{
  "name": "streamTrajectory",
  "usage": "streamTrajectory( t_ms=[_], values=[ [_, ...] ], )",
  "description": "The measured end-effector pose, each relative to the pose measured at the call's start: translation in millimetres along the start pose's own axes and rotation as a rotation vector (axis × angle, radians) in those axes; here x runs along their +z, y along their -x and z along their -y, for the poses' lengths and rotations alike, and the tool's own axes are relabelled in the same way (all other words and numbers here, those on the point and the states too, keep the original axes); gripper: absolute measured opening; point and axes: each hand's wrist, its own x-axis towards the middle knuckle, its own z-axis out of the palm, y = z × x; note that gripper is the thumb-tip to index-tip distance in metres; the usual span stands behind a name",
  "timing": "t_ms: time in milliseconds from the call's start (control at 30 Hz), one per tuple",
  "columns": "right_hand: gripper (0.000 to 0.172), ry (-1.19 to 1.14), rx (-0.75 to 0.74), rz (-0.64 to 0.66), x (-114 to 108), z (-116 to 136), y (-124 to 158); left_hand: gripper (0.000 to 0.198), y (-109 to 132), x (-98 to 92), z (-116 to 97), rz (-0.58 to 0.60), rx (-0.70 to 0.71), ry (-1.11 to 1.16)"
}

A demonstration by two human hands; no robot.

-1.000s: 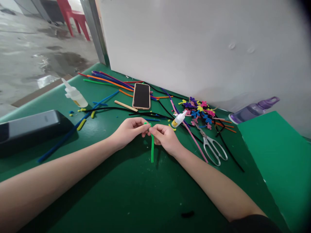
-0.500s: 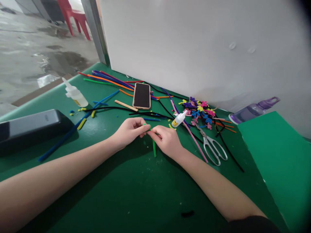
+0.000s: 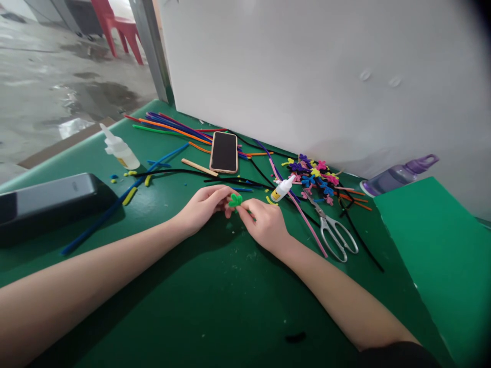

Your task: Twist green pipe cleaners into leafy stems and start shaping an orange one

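A green pipe cleaner (image 3: 235, 200), bent into small petal-like loops, is between my two hands at mid-table. My left hand (image 3: 207, 205) is closed, its thumb and curled fingers at the loops' left side. From the right, my right hand (image 3: 264, 219) pinches the same piece between thumb and forefinger. Part of the piece is hidden by the fingers. Just beyond my right hand stands a small white glue bottle (image 3: 282, 189), tilted. Silver scissors (image 3: 329, 225) lie to the right, below a pile of colourful pipe-cleaner flowers (image 3: 312, 174).
A phone (image 3: 224, 152) lies behind my hands, near loose pipe cleaners (image 3: 172, 128). At left are a larger glue bottle (image 3: 119, 151) and a black case (image 3: 49, 204). A purple water bottle (image 3: 399, 176) and a green sheet (image 3: 441, 255) are at right.
The green pipe cleaner's straight end, which hung below my fingers, no longer shows there. Its looped petals now face up between my hands. My right hand has shifted slightly.
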Motion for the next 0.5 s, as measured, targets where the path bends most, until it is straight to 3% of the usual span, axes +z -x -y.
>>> streamTrajectory(
  t_ms=[100,200,367,500],
  values=[
    [0.024,-0.334,0.191,-0.014,-2.6,2.8,-4.1,0.023,-1.2,-0.9,0.7,-0.008,0.033,-0.003],
    [0.024,-0.701,0.372,0.01,-4.3,1.9,-9.0,0.026,-0.8,-2.0,-1.6,0.063,0.088,-0.098],
    [0.026,-1.2,0.517,0.218,-3.0,-3.2,-12.3,0.023,0.9,-5.6,-3.4,0.201,0.141,-0.104],
    [0.026,-1.358,0.574,0.356,-2.6,-3.0,-10.6,0.009,0.9,-7.7,-2.2,0.204,0.128,-0.021]
  ],
)
